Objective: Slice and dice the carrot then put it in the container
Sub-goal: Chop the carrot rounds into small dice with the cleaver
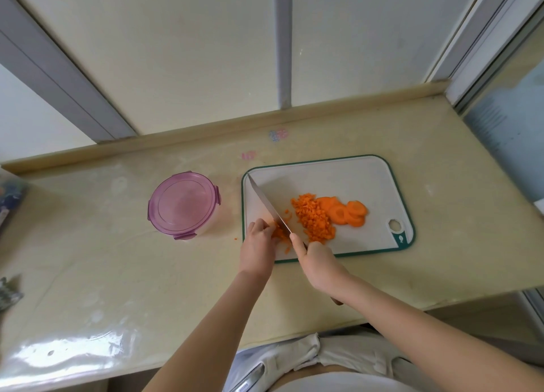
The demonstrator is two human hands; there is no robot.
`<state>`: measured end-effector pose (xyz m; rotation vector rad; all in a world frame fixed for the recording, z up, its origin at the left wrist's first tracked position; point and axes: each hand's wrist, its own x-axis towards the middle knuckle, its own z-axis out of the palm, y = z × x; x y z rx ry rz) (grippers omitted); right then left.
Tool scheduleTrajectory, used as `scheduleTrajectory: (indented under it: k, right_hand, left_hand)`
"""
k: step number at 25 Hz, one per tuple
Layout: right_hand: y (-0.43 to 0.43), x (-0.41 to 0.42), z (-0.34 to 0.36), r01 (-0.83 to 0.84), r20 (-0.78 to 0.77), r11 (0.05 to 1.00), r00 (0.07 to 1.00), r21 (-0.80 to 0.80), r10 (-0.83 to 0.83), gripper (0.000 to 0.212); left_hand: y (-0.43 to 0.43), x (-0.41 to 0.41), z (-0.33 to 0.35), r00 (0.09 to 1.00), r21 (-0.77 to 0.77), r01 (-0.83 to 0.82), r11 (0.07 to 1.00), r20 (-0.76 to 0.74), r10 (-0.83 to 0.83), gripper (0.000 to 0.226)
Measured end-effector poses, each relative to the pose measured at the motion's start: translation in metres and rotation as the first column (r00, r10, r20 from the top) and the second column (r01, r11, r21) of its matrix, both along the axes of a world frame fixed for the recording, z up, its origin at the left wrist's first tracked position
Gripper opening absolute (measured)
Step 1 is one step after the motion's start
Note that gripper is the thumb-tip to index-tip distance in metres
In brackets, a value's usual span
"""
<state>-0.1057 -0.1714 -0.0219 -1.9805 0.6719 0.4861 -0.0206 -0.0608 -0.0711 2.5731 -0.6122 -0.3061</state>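
Pale yellow glossy bench (117, 274). Left: round clear plastic container (184, 206), purple clip-on lid shut. Right of it, white rectangular cutting board with green rim (368, 179). Left hand (259, 244), fingers curled, pins small carrot pieces (279, 234) at board's near-left corner. Steel-bladed knife (269, 204) lies against them, handle gripped in closed right hand (316, 263). Further right: heap of diced orange carrot (313, 218), then uncut round carrot slices (350, 212).

No readable text, faint pink and purple marks on countertop (117, 274) illegible
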Motion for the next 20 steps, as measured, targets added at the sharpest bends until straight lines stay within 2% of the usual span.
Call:
scheduleTrajectory:
  k: [5, 7, 11, 15, 20]
  right_hand:
    - [0.002, 0.008, -0.006, 0.005, -0.010, 0.996, 1.000, -0.087, -0.006, 0.059]
    - [-0.004, 0.011, -0.008, 0.069, -0.012, 0.997, 0.998, -0.027, -0.070, 0.063]
    - [-0.010, 0.004, -0.001, 0.141, 0.024, 0.984, 0.989, 0.106, -0.145, 0.056]
    - [-0.012, 0.001, 0.006, 0.175, 0.093, 0.980, 0.979, 0.093, -0.184, 0.060]
    - [-0.015, 0.004, 0.002, 0.143, 0.047, 0.989, 0.988, 0.029, -0.144, 0.062]
  left_hand:
    - [0.000, -0.001, 0.000, 1.000, -0.026, -0.016, 1.000, 0.001, 0.016, 0.020]
    - [0.000, -0.001, 0.000, 1.000, -0.037, -0.019, 0.999, -0.001, 0.019, 0.019]
    - [0.000, -0.001, -0.001, 1.000, -0.061, -0.022, 0.998, -0.013, 0.021, 0.024]
    - [-0.001, -0.001, -0.001, 1.000, -0.097, -0.025, 0.995, -0.021, 0.023, 0.028]
    - [-0.006, 0.000, -0.001, 0.999, -0.127, -0.021, 0.992, -0.035, 0.016, 0.029]
